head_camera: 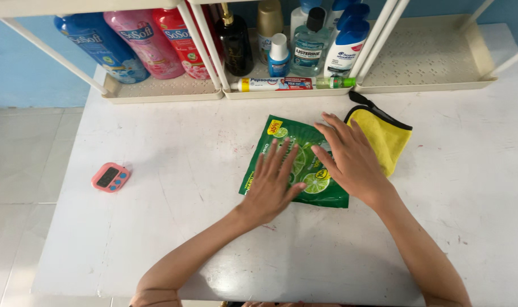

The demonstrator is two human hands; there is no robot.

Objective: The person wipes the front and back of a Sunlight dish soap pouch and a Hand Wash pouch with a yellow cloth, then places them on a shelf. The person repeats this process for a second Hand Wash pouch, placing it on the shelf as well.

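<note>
Green pouch (pixel 304 165) lying under both hands: left hand (pixel 274 185), right hand (pixel 350 159) pressing flat, fingers spread, grasping nothing. Risk: slick pouch sliding on worktop (pixel 156 227).

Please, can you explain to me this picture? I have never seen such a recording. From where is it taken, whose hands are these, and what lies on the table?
There is one picture, taken by a camera worn on a person's head, looking down at their own two bare hands. No machine is involved.

The left hand and the right hand both lie flat, fingers spread, on a green pouch printed with lime slices. Neither hand closes a grip on it; they only press on top.

The pouch lies on a white table. Beside the right hand is a yellow cloth with a dark edge. To the left sits a small pink timer. At the back, cream shelf trays hold bottles and a toothpaste tube; the right tray shows nothing inside.
</note>
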